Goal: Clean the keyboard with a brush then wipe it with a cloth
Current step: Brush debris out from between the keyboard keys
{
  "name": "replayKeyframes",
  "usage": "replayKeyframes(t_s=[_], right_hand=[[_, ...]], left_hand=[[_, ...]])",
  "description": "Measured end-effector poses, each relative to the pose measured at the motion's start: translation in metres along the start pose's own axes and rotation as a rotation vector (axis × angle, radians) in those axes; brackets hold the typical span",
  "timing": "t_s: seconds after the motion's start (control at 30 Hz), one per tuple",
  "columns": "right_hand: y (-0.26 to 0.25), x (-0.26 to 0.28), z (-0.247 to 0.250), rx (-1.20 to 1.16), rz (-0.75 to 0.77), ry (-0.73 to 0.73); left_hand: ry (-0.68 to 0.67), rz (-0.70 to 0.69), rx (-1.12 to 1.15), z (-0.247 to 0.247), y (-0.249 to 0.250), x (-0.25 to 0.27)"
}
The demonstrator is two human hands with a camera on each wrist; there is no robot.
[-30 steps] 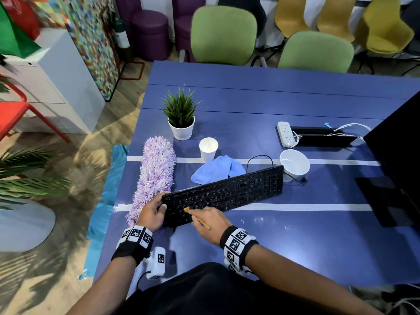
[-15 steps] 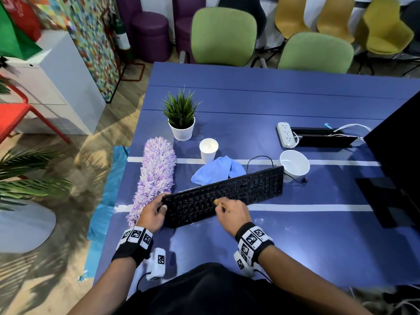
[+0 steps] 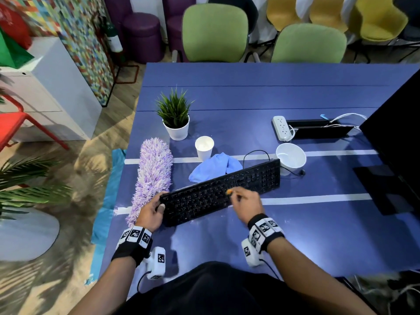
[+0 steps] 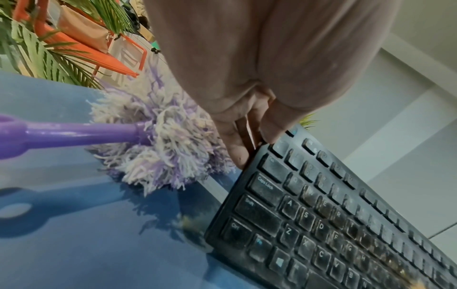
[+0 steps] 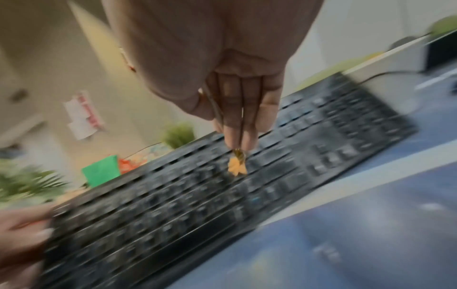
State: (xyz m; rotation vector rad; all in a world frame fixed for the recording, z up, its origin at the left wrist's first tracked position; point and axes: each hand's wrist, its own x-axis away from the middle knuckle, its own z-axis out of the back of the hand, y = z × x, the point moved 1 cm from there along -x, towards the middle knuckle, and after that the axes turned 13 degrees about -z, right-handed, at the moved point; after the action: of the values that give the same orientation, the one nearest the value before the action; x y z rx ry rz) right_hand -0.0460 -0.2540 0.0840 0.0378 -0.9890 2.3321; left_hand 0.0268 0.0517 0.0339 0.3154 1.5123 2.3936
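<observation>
A dusty black keyboard [image 3: 218, 192] [image 4: 333, 221] [image 5: 197, 195] lies slanted on the blue table [image 3: 295, 235]. My left hand [image 3: 151, 210] [image 4: 247, 136] grips its left end, thumb on the keys. My right hand [image 3: 244, 202] [image 5: 237, 109] pinches a thin brush [image 5: 237, 166] whose orange bristles [image 3: 229, 191] touch the keys near the keyboard's middle. A crumpled blue cloth [image 3: 213, 167] lies just behind the keyboard. The right wrist view is motion-blurred.
A purple fluffy duster [image 3: 153, 176] [image 4: 158, 152] lies left of the keyboard. Behind stand a potted plant [image 3: 176, 119], a paper cup [image 3: 204, 147], a white bowl [image 3: 291, 156] and a power strip [image 3: 281, 128]. A dark monitor [image 3: 395, 142] rises at the right.
My right hand has swept the brush rightwards along the keys, from the keyboard's left part to its middle. The left hand has kept its hold on the left end.
</observation>
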Motion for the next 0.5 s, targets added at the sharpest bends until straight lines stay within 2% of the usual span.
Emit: replayKeyframes(t_s=[0.1,0.23,0.37,0.43,0.5], right_hand=[[0.024,-0.016,0.028,0.020,-0.091,0.175],[0.026,-0.011,0.021,-0.010,0.016,0.065],[0.018,0.000,-0.003,0.006,0.113,-0.104],[0.020,-0.001,-0.002,-0.009,0.089,-0.093],[0.022,-0.005,0.008,-0.055,0.003,0.007]], left_hand=[[-0.012,-0.009,0.010,0.000,-0.005,0.002],[-0.041,0.019,0.015,-0.001,-0.015,0.002],[0.017,0.080,0.041,-0.001,-0.025,-0.001],[0.030,0.068,0.059,-0.001,-0.021,-0.002],[0.034,0.056,0.075,-0.001,-0.016,-0.002]])
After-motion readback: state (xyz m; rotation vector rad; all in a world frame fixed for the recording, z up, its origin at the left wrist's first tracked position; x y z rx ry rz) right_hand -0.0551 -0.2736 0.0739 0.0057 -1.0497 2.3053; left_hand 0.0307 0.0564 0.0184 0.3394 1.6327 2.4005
